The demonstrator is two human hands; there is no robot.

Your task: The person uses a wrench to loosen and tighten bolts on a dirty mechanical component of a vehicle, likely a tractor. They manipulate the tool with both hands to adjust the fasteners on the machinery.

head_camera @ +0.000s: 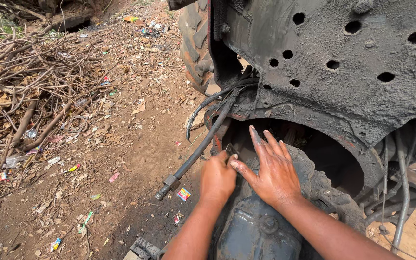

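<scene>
While the left hand (216, 177) is closed in a fist-like pinch on a small dark metal piece (231, 150) at the top edge of the greasy housing (258, 231), the right hand (271, 169) lies open and flat beside it, fingers spread and pressed on the grimy casing, its thumb almost meeting the left hand's knuckles. What the small piece is, a clip, a tab or a thin tool, cannot be told; only its tip shows above the fingers. It sits just under the rusted rim of the opening (285, 118) in the mud-caked underside of the vehicle (343, 67), near where a black hose with a metal end fitting (184, 166) hangs loose, its free end over the dirt. Judging from that, the hose seems already disconnected, while the housing looks still in place under the body, so the work appears to be at an early or middle stage, with the pinched piece not yet clear of its seat. Further out, thin pipes (403, 192) run down at the right, a lugged tyre (196, 41) stands behind, and the bare ground (131, 144) carries wrappers, dry leaves and a heap of cut branches (30, 86).
</scene>
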